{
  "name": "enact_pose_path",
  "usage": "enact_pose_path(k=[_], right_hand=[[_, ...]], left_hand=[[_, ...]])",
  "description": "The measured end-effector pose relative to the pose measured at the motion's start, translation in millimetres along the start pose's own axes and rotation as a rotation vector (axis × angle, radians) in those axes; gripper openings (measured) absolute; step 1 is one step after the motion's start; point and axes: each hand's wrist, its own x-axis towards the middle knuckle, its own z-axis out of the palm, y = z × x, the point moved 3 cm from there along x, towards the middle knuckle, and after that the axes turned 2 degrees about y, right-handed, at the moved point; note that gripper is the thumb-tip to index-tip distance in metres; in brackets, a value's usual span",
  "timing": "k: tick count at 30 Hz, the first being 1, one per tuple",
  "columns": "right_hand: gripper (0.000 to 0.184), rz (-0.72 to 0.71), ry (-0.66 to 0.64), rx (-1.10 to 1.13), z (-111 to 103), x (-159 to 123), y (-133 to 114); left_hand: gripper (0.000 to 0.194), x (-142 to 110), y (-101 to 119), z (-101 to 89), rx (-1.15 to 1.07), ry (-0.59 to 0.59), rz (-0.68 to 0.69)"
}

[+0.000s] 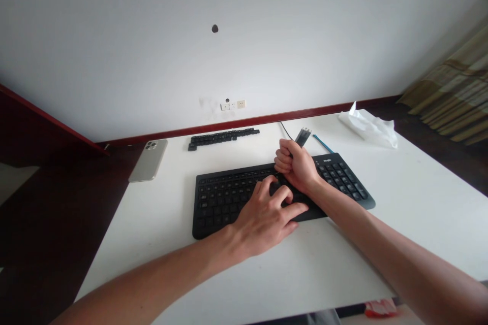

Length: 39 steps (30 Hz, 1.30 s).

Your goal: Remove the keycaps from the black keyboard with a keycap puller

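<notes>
A black keyboard (217, 198) lies across the white table. My left hand (269, 208) rests over its middle, fingers bent and apart, fingertips on or just above the keys; what lies under them is hidden. Just beyond it, my right hand (297, 165) is closed in a fist around a dark tool with a pale, notched end (304, 136) that sticks up past the thumb. The tool's lower part is hidden by the fist, above the keyboard. Loose black keycaps (221, 138) lie in rows behind the keyboard.
A phone (148, 161) lies face down at the table's left. Behind the keyboard are a thin blue stick (323, 143) and a black cable (285, 130). A crumpled white plastic bag (369, 128) sits at the back right. The wall has power sockets (233, 105).
</notes>
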Motion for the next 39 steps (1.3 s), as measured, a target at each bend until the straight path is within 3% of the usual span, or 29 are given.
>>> enact_pose_path(k=[6, 19, 22, 27, 33, 39], right_hand=[[0.042, -0.054, 0.050, 0.046, -2.8, 0.9, -3.8], [0.043, 0.003, -0.040, -0.056, 0.9, 1.8, 1.7], [0.045, 0.024, -0.067, -0.058, 2.5, 0.4, 1.3], [0.046, 0.050, -0.201, -0.092, 9.9, -8.4, 5.8], [0.044, 0.082, -0.414, -0.228, 11.6, -14.4, 10.3], [0.042, 0.131, -0.661, -0.372, 3.4, -14.7, 5.1]], left_hand=[[0.031, -0.6, -1.1, 0.2, -0.007, -0.005, 0.005], [0.027, -0.3, 1.5, -2.1, 0.058, 0.016, 0.013], [0.021, 0.3, 6.9, -5.5, 0.144, 0.034, 0.065], [0.017, -4.3, 32.2, -5.5, 0.243, 0.033, 0.237], [0.037, -10.4, 34.9, 1.6, 0.186, -0.031, 0.101], [0.045, -11.0, 28.8, 4.2, 0.155, -0.064, 0.088]])
